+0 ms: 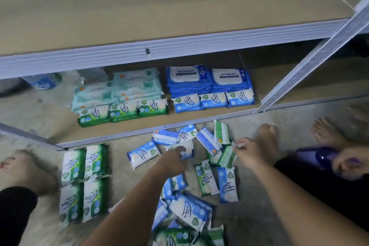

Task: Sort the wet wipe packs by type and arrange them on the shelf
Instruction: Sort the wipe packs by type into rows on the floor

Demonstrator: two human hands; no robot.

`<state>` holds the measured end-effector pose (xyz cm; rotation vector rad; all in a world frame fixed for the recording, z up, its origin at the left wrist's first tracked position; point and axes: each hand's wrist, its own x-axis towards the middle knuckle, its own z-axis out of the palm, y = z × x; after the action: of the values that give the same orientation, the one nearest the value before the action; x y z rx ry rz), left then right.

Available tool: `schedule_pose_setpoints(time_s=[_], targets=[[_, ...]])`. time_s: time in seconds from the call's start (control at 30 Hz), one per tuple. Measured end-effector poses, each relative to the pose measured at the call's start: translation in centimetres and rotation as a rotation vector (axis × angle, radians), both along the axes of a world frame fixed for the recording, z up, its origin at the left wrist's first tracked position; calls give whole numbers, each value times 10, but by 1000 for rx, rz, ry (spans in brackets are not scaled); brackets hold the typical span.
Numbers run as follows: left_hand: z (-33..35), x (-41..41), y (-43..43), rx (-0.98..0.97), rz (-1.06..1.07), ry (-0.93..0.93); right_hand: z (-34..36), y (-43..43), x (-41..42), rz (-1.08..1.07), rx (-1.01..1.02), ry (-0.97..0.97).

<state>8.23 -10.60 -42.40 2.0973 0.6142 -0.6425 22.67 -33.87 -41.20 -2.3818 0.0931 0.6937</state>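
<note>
A person crouches on a concrete floor [259,215] before a low shelf [119,132]. At the back of the shelf, large blue packs [207,78] and pale green packs [127,88] lie stacked, with rows of small blue packs [213,101] and small green packs [123,110] in front. Loose packs [189,209] lie scattered on the floor. The left hand [173,161] has its grip closed on a blue loose pack [188,151]. The right hand [249,152] has its grip pinched on a white pack edge [238,145], which is blurred. Four sorted green packs [83,181] lie on the floor to the left.
</note>
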Motion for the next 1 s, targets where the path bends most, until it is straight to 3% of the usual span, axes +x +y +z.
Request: schedule_pose_setpoints(time_s=[0.27, 0.33, 0.5, 0.73, 0.8, 0.9, 1.0], targets=[[-50, 27, -51, 399, -954, -203, -41, 26, 48, 160, -63, 6], [-61, 31, -58, 473, -1072, -230, -57, 34, 58, 205, -85, -1], [-74, 41, -54, 563, -1083, -194, -86, 55, 74, 255, -269, 18], [-88, 32, -51, 571, -1114, -259, -94, 72, 76, 148, -346, -30], [-82, 34, -51, 558, -1101, -202, -90, 70, 74, 114, -328, -19], [-69, 28, -43, 494, -973, -147, -72, 64, 69, 61, -271, 2], [-47, 16, -25, 298, -647, -97, -52, 55, 55, 28, -216, 10]])
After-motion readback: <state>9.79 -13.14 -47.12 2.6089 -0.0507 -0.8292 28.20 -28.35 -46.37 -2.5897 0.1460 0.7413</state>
